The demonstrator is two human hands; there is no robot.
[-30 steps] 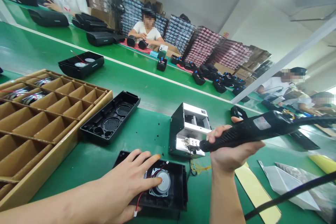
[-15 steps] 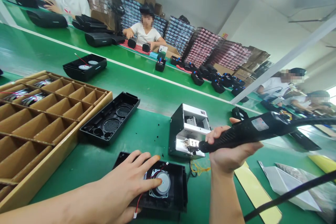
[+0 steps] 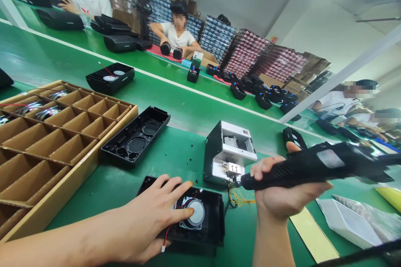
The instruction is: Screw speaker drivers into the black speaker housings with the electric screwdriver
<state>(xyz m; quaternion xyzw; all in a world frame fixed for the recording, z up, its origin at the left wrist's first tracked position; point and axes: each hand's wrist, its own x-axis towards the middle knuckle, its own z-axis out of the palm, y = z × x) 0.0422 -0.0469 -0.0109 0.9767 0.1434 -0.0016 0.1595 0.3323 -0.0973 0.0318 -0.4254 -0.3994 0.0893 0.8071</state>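
Observation:
My right hand (image 3: 285, 192) is wrapped round a black electric screwdriver (image 3: 288, 169), held nearly level. Its tip meets the front outlet of a silver-and-black screw feeder (image 3: 232, 150). On the left, my left hand (image 3: 153, 212) grips a black speaker housing (image 3: 213, 233) lying on the green bench. The fingers are spread across it, one fingertip touching a round speaker driver (image 3: 196, 215) inside, and the thumb is at the near side. Red and black wires with white plugs (image 3: 163, 248) come out by the fingers. A second driver is mostly hidden under my hand.
An empty-looking speaker shell (image 3: 138, 137) with two grilles lies behind my left hand. A divided cardboard box (image 3: 72, 175) holding several drivers stands at left. Yellow wires (image 3: 241, 198) lie by the feeder. A plastic bag (image 3: 347, 221) is at right. Several co-workers sit across the bench.
The view has shifted slightly. The screwdriver stays at the feeder outlet while its rear end has swung a little. My left hand keeps its place on the speaker housing.

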